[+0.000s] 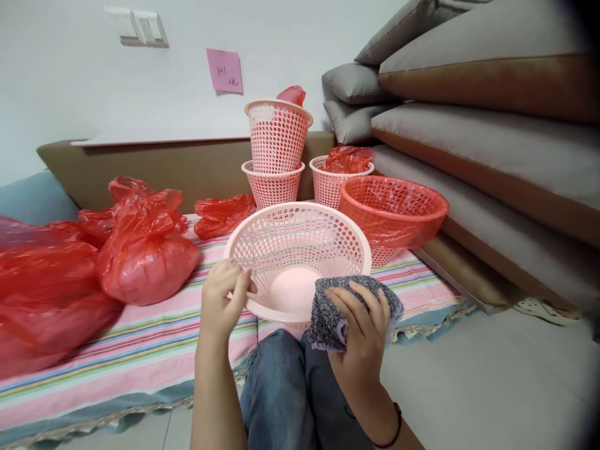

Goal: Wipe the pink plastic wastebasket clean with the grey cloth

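Observation:
A pale pink perforated plastic basket (295, 287) stands tilted toward me at the front edge of the bed, above my knees. My left hand (224, 300) is closed on the left side of its rim. In my right hand (360, 331) is a folded dark grey cleaning cloth (329, 309) with lilac edging. The cloth lies against the basket's front right rim and hides that stretch of it. My right fingers spread over the top of the cloth, with the thumb underneath.
Full red plastic bags (147, 256) sit on the striped sheet (169, 325) at left. Behind the basket are stacked pink bins (279, 137), another bin (325, 184) and a red basket (394, 215). Grey cushions (492, 137) are piled high at right.

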{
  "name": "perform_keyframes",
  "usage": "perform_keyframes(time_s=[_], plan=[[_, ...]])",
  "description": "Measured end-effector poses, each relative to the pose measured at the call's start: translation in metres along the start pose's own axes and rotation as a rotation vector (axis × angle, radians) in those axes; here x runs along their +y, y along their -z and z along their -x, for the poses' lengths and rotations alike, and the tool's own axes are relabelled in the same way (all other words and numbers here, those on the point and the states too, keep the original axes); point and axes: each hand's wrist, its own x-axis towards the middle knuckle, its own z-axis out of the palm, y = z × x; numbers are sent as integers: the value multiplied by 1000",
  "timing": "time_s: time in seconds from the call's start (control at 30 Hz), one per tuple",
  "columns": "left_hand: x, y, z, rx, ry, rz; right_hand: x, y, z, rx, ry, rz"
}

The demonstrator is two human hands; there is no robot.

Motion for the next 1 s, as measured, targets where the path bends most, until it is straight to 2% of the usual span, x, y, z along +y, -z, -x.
perform_keyframes(time_s=[0.13, 0.17, 0.23, 0.3, 0.47, 0.6, 0.7, 0.83, 0.93, 1.0], plan=[[53, -24, 20, -72, -72, -211, -3, 0, 0, 1, -22, -4], [62, -32, 25, -43, -86, -299, -4, 1, 0, 6, -29, -4], [70, -47, 31, 92, -98, -426, -5, 3, 2, 12, -37, -1], [68, -54, 32, 165, -133, -445, -4, 6, 4, -10, -6, -3], [50, -48, 24, 168, -227, -402, 17, 7, 0, -76, 155, -20], [46, -45, 18, 148, -243, -401, 46, 2, -13, -20, 133, -65], [49, -49, 18, 152, -207, -423, 54, 2, -16, 3, 76, -93], [53, -53, 19, 157, -132, -480, 26, 3, -7, -1, 26, -35], [52, -51, 21, 141, -144, -500, -6, -1, 2, -36, 56, 18], [48, -47, 23, 140, -159, -492, -17, -6, 3, -16, 81, 7]])
